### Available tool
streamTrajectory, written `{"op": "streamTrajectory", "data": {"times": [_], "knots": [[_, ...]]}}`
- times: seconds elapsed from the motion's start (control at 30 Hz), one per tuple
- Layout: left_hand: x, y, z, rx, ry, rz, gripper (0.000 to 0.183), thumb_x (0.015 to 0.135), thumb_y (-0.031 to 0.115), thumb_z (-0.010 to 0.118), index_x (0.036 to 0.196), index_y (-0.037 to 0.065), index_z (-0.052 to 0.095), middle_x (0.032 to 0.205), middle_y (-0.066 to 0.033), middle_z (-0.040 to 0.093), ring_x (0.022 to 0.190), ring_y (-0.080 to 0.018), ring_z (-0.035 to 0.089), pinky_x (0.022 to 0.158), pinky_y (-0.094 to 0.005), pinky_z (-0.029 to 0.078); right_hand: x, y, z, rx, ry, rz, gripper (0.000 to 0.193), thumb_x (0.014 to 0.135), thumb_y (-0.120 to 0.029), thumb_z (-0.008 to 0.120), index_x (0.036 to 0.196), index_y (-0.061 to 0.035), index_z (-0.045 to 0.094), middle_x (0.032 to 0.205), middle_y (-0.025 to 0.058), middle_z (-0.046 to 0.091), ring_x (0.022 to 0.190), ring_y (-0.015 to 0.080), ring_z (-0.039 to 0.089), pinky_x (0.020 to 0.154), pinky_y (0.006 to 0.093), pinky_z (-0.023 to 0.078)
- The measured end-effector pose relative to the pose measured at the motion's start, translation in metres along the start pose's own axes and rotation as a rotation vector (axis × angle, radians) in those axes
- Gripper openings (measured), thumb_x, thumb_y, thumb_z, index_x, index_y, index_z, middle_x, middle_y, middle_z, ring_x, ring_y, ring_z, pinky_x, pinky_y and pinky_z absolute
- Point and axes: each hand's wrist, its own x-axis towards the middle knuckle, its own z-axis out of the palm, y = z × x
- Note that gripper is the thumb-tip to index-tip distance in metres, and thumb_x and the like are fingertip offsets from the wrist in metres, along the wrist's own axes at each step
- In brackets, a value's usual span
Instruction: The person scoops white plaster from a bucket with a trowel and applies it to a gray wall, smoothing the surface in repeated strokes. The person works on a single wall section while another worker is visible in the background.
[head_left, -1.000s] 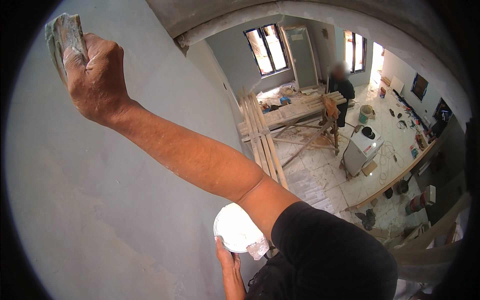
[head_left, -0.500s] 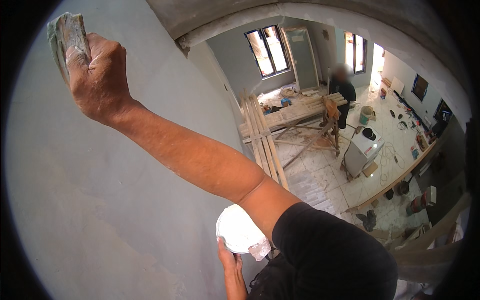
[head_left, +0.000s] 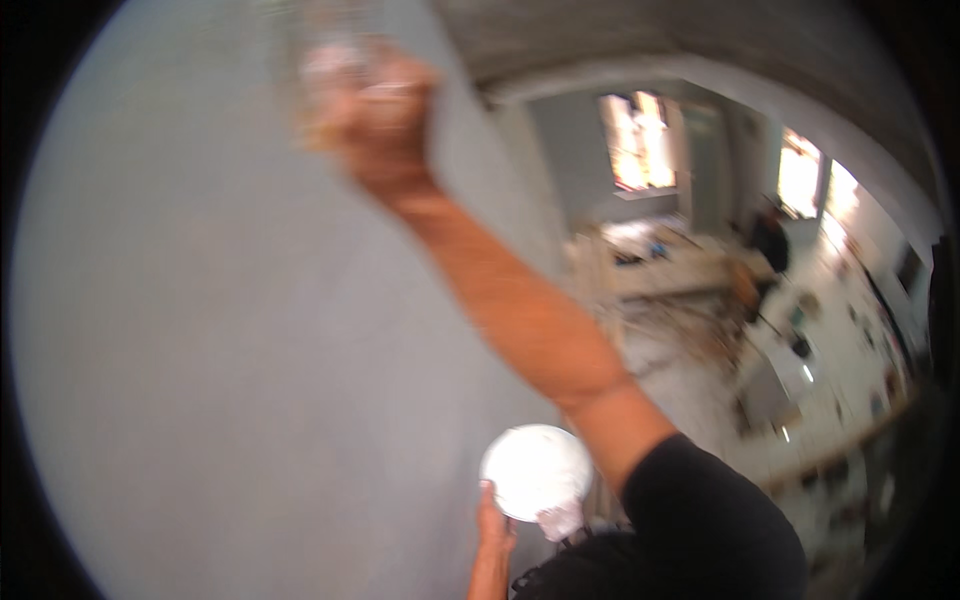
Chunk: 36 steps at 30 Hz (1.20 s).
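Observation:
My right arm stretches up across the grey wall [head_left: 250, 350]. My right hand [head_left: 385, 120], smeared by motion, is closed round a flat, putty-crusted tool [head_left: 330, 55] at the wall's surface; its exact kind cannot be made out. Low in the view, my left hand [head_left: 495, 525] grips the rim of a round white tub [head_left: 488, 468], whose inside looks bright white. The thumb lies on the near left side, while the other fingers are mostly hidden. A pale, paste-smeared flat piece [head_left: 561, 521] sticks out at the tub's lower right.
To the right and well below lies a cluttered room. It holds a wooden plank platform [head_left: 690, 285], a person in dark clothes [head_left: 770, 240], a white box-shaped appliance [head_left: 770, 390] and scattered items on a pale floor. A concrete beam [head_left: 620, 45] crosses overhead.
The view has swung, so wall and room appear shifted right. My right hand and its tool sit farther right and higher in the picture, now blurred. My left hand still holds the tub.

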Motion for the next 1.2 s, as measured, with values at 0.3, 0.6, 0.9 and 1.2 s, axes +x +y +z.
{"op": "streamTrajectory", "data": {"times": [0.3,0.6,0.9,1.2], "knots": [[0.014,-0.010,0.009,-0.018,0.051,-0.001,0.047,0.098,0.034,0.042,0.126,-0.004,0.047,0.115,-0.0164,0.060,0.101,-0.0206,0.060,0.084,-0.0336,0.050,0.018,0.053,0.010,-0.263,-0.048,0.174,0.022,0.089,-0.020,0.057,0.083,-0.0001,0.064,0.059,0.0052,0.056,0.055,0.0137,0.051,0.055,0.0317,0.044],[0.032,-0.027,-0.003,-0.017,-0.043,0.048,0.050,0.095,0.033,0.048,0.141,0.015,0.038,0.134,-0.0189,0.048,0.121,-0.0283,0.049,0.101,-0.0370,0.040,0.047,0.104,0.046,-0.451,-0.209,0.099,0.025,0.088,-0.018,0.055,0.103,-0.0003,0.065,0.080,0.0169,0.065,0.076,0.0323,0.061,0.074,0.0407,0.048],[0.027,-0.028,0.009,-0.002,0.002,0.061,0.049,0.095,0.033,0.047,0.139,0.013,0.039,0.131,-0.0184,0.049,0.118,-0.0272,0.051,0.098,-0.0364,0.041,0.076,0.114,0.067,-0.431,-0.226,-0.082,0.026,0.083,-0.008,0.056,0.106,-0.0010,0.065,0.094,0.0163,0.067,0.086,0.0327,0.061,0.081,0.0395,0.048],[0.037,-0.031,0.000,-0.004,0.011,0.044,0.048,0.096,0.034,0.046,0.136,0.010,0.040,0.129,-0.0178,0.051,0.114,-0.0262,0.052,0.095,-0.0359,0.043,-0.015,0.101,0.039,-0.412,-0.312,-0.333,0.025,0.078,0.002,0.060,0.103,0.0005,0.066,0.097,0.0179,0.066,0.085,0.0333,0.062,0.078,0.0385,0.049]]}}
